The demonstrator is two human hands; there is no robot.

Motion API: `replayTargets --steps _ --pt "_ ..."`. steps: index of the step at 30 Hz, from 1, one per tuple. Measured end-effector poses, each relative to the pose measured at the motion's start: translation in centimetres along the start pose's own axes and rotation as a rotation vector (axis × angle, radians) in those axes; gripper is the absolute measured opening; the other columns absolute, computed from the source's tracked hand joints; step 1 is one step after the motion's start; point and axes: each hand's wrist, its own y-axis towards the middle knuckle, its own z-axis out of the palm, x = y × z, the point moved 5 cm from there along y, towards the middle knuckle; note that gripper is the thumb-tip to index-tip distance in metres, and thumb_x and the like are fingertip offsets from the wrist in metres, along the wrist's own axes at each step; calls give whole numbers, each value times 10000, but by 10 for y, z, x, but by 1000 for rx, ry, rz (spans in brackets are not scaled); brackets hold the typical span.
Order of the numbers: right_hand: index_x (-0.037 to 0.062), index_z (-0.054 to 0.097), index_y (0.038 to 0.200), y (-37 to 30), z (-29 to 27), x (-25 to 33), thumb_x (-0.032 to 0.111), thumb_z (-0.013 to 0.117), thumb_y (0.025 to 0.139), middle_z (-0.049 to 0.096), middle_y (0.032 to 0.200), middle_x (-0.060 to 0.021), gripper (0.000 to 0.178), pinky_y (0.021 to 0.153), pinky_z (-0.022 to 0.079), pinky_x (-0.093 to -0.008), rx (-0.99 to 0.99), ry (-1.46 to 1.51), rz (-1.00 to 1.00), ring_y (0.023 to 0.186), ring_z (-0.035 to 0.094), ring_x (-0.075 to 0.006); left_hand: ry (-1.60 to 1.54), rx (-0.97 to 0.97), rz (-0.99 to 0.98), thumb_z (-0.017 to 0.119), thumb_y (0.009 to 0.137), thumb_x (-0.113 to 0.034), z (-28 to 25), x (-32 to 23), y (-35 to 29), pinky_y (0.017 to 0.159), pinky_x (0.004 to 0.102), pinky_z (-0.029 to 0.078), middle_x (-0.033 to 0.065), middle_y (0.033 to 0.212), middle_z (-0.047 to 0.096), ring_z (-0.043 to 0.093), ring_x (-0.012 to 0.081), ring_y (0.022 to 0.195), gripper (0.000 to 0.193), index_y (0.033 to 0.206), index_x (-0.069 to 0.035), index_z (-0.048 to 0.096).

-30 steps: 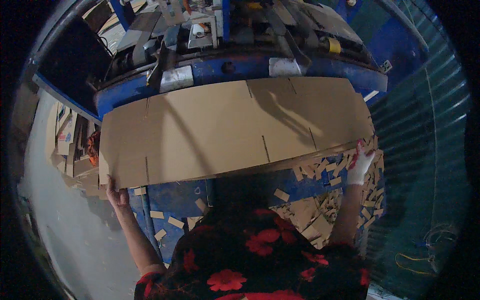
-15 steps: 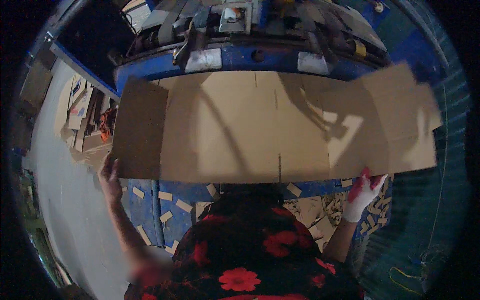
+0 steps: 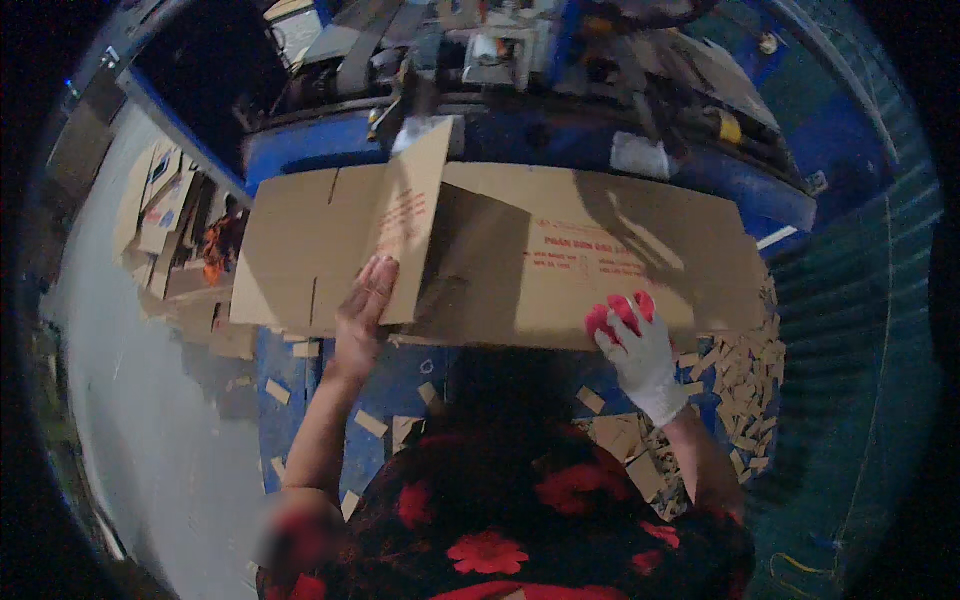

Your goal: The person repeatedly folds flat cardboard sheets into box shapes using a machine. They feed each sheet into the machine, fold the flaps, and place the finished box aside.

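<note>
Both hands on a flat cardboard box [image 3: 600, 285], one flap [image 3: 415, 205] sticking up.
So the left hand [image 3: 366, 300], bare, had its fingers close together against the raised flap; couldn't tell if the thumb was pinching it. The right hand [image 3: 632, 350], in a white glove [image 3: 652, 385] with red fingertips, had its fingers curled at the box's near edge, no telling if they really gripped it. The box lay over a plain brown sheet [image 3: 285, 245], right by a blue machine [image 3: 525, 145], with loads of little scraps [image 3: 740, 400] nearer the person, mostly toward the right.
</note>
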Motion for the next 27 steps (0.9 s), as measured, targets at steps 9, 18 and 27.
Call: replayTargets --steps 9,18,27 --pt "196 620 1148 56 49 -85 173 559 778 539 1264 -73 376 992 397 -498 -117 -63 100 1171 495 -288 108 37 46 500 816 -12 56 36 90 1081 411 353 140 1389 467 403 329 1315 548 1361 -55 458" --pt "186 615 1160 126 88 -164 47 587 773 543 1270 -81 412 1007 402 -482 -117 -81 53 1164 514 -334 118 45 48 457 863 -41 102 93 162 1095 405 322 151 1417 432 374 347 1329 520 1382 -54 426" --pt "116 494 1327 244 89 -267 13 591 751 498 1341 -148 593 1068 328 -443 -29 -117 238 1257 440 -342 244 -1 -203 479 815 -8 154 142 289 1055 410 360 238 1330 474 444 384 1237 579 1375 31 341"
